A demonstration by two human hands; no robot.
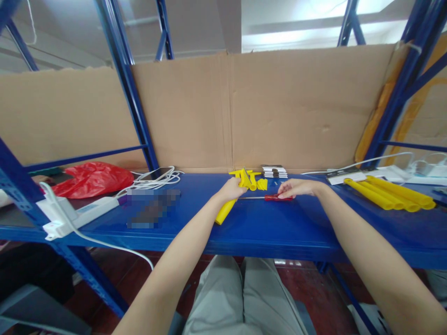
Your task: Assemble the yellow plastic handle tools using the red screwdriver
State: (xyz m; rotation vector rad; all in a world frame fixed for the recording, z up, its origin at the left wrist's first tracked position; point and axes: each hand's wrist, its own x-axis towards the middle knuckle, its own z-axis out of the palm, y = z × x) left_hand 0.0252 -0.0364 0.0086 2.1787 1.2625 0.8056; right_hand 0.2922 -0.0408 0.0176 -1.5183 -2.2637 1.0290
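Note:
My left hand (232,188) is closed around a yellow plastic tube (225,213), its lower end slanting toward the front of the blue shelf. A yellow fitting (247,180) shows just past my fingers; whether it is joined to the tube cannot be told. My right hand (295,188) has its fingers bent onto the red handle of a screwdriver (274,197). The screwdriver lies level, close to the shelf surface, its metal shaft pointing left toward my left hand. Beyond them lie small yellow pieces (261,184) and a stack of white-and-black cards or packets (274,171).
Several yellow tubes (391,193) lie at the right beside a power strip (428,176). Leftward are a red plastic bag (96,179), coiled white cable (153,180), another power strip (96,209) and a blurred-out dark object (153,209). Cardboard (300,111) backs the blue shelf (300,228).

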